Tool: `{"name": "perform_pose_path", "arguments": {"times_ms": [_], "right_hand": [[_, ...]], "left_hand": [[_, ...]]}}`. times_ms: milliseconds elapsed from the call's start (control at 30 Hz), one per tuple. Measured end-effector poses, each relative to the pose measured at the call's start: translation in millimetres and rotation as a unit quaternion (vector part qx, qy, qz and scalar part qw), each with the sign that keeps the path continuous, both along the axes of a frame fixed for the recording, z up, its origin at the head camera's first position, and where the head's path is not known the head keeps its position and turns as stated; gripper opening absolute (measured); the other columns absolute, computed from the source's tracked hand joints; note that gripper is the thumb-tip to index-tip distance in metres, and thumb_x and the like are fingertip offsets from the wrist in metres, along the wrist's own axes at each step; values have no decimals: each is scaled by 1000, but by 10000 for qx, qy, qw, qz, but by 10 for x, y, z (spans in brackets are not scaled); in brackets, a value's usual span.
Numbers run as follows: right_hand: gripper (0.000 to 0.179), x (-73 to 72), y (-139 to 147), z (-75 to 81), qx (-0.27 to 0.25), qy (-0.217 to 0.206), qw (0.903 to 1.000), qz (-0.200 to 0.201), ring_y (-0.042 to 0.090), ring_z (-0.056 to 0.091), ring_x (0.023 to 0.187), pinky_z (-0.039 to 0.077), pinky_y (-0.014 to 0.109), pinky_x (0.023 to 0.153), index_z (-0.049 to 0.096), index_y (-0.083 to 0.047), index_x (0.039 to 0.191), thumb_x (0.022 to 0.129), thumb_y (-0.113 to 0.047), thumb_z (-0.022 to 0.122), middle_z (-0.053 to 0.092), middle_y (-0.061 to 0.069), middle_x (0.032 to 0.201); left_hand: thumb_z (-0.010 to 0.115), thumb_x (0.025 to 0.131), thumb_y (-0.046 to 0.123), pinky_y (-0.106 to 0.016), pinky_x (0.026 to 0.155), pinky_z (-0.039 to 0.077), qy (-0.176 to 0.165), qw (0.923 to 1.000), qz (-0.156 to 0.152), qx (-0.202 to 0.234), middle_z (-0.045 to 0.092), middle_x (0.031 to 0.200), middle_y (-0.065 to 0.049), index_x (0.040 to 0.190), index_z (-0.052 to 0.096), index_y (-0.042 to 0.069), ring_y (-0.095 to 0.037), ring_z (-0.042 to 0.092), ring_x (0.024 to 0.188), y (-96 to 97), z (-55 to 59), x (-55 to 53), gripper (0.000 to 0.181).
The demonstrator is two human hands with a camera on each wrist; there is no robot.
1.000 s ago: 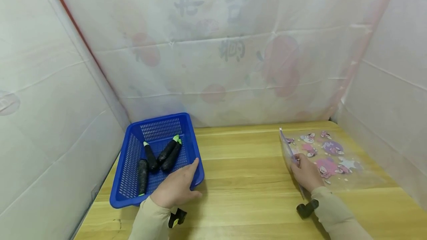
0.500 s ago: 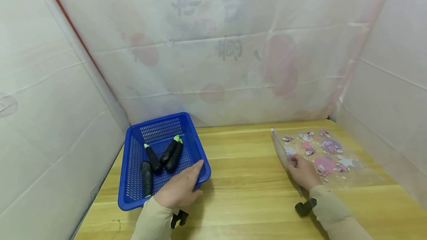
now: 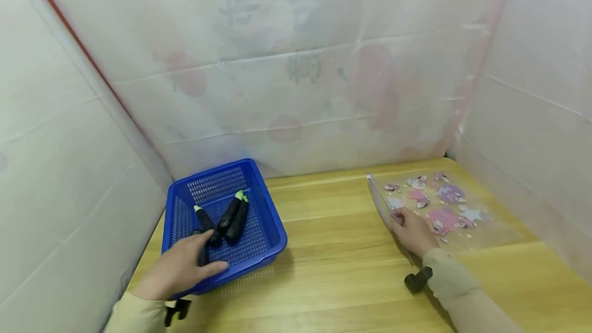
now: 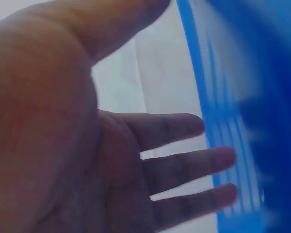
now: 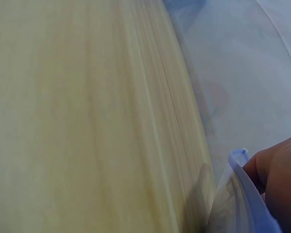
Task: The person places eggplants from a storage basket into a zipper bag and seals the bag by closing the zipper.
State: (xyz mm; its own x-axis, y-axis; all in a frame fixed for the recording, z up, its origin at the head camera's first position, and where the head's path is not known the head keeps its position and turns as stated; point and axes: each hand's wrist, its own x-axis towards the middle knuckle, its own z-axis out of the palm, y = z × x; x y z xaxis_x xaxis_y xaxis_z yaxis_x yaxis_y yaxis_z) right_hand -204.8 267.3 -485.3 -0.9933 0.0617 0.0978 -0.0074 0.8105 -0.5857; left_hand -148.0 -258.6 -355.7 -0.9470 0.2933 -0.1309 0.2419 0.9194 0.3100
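My left hand (image 3: 178, 266) hovers over the near left side of a blue plastic basket (image 3: 276, 225), fingers spread. Inside lie several long, dark vegetables (image 3: 237, 222) with pale green stem ends; the hand partly hides one. In the left wrist view, the straight fingers (image 4: 189, 167) reach toward the basket's slotted wall (image 4: 240, 165), and nothing shows in the palm. On the right, my right hand (image 3: 416, 233) pinches the purple-edged opening of a clear zip bag (image 3: 481, 230) printed with pink and purple cartoons. The bag lies flat, its mouth slightly raised.
A wood-grain table (image 3: 324, 251) carries the basket at left and the bag at right. White printed cloth (image 3: 287, 91) hangs along the back and both sides, close to the table's far edge.
My left hand has left the basket's near right rim and moved left over its near left part. The basket slid slightly right, then the head view shifted. My right hand still pinches the bag.
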Motion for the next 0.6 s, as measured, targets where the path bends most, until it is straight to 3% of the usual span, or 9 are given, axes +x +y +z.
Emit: {"name": "perform_pose_path", "arguments": {"times_ms": [133, 233, 300, 400, 500, 567, 600], "right_hand": [[38, -46, 10, 8, 30, -15, 10000, 24, 25, 55, 82, 46, 43, 75, 56, 3, 122, 91, -18, 52, 63, 12, 98], [38, -143, 62, 7, 86, -33, 9999, 98, 24, 54, 81, 45, 42, 74, 57, 2, 122, 91, -19, 52, 63, 11, 97], [38, -209, 95, -1, 104, -26, 9998, 151, 24, 54, 81, 45, 41, 73, 57, 1, 122, 90, -19, 51, 63, 11, 97], [37, -306, 136, -13, 104, 2, 9997, 216, 24, 54, 80, 45, 41, 73, 58, 1, 121, 90, -18, 51, 63, 11, 97], [37, -396, 172, -22, 106, 32, 9995, 297, 24, 54, 80, 45, 41, 72, 58, 1, 121, 90, -17, 52, 63, 12, 96], [37, -454, 198, -26, 139, 50, 9993, 353, 24, 54, 80, 45, 41, 72, 58, 1, 122, 90, -17, 52, 63, 11, 96], [37, -483, 212, -24, 153, 54, 9991, 384, 24, 54, 80, 45, 41, 72, 58, 1, 122, 90, -17, 53, 63, 11, 96]], "left_hand": [[58, 89, 58, -63, 94, 38, 302, 9994, 80, 149, 44, 138, -30, 141, 41, -5, -51, 42, 124, -414, -33, -68, 84], [61, 94, 28, -63, 94, 38, 602, 9977, 37, 303, 45, 138, -29, 140, 44, -4, -49, 43, 125, -582, -89, -114, 58], [59, 93, 7, -60, 92, 41, 713, 9968, -44, 365, 48, 136, -29, 137, 49, -3, -48, 42, 125, -635, -112, -128, 46], [50, 87, -12, -55, 86, 47, 737, 9964, -210, 356, 52, 132, -29, 130, 57, -1, -49, 46, 122, -656, -123, -148, 46], [42, 84, -17, -45, 75, 50, 622, 9972, -207, 367, 52, 130, -31, 125, 61, 0, -50, 48, 119, -657, -123, -155, 49], [39, 83, -19, -47, 76, 51, 552, 9975, -109, 426, 52, 129, -33, 123, 63, 0, -51, 48, 117, -655, -122, -150, 51], [39, 81, -20, -41, 71, 50, 495, 9977, -38, 462, 51, 130, -33, 123, 63, -1, -52, 48, 118, -652, -119, -145, 52]]}}
